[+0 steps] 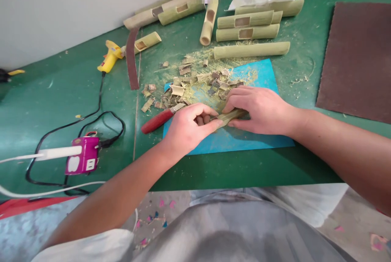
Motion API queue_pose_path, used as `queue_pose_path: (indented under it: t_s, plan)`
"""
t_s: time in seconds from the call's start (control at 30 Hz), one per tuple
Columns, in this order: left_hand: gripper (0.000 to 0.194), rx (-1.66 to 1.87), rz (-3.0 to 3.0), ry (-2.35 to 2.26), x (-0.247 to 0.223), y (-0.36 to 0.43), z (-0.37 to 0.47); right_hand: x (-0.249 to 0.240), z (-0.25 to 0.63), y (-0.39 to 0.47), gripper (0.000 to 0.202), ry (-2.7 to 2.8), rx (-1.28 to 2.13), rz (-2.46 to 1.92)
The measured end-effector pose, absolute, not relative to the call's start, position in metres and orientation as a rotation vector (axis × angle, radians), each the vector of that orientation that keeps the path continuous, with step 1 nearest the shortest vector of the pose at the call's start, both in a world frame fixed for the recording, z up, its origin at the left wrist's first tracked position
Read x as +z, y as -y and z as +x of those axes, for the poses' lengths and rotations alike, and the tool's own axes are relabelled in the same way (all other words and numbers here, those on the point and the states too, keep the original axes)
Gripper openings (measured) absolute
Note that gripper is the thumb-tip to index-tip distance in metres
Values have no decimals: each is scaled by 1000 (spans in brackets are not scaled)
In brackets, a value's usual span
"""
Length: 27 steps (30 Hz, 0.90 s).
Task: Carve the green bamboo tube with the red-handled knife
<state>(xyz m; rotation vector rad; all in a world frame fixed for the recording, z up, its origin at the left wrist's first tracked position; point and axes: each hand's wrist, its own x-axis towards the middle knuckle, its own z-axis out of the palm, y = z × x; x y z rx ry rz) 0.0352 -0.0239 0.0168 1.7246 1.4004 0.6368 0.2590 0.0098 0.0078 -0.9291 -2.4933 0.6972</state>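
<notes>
While hands point(188, 128) point(262, 109) hold bamboo point(229, 116), scraps point(177, 90) clutter the mat point(238, 144).

Pale green bamboo piece point(227, 118), bright blue sheet point(238, 144), red knife handle point(157, 121), green tabletop point(214, 171), yellow tool point(110, 56)

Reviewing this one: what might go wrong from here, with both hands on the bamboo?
The red-handled knife lies right by the left hand, blade bare, so a sideways move might nick it.
Bare fingers of the left and right hand grip the bamboo piece, so splinters seem possible.
Loose chips nearby could get underneath and unsteady it.
</notes>
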Motion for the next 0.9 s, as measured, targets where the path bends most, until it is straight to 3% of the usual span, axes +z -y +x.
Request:
queue_pose_path:
  t_s: [0.3, 0.9]
  plan:
    - [25, 565, 1369, -1356, 21, 14, 37, 5, 260, -11, 13, 2484, 681, -923]
    - [9, 718, 1789, -1404, 20, 22, 39, 7, 259, -11, 13, 2494, 688, -943]
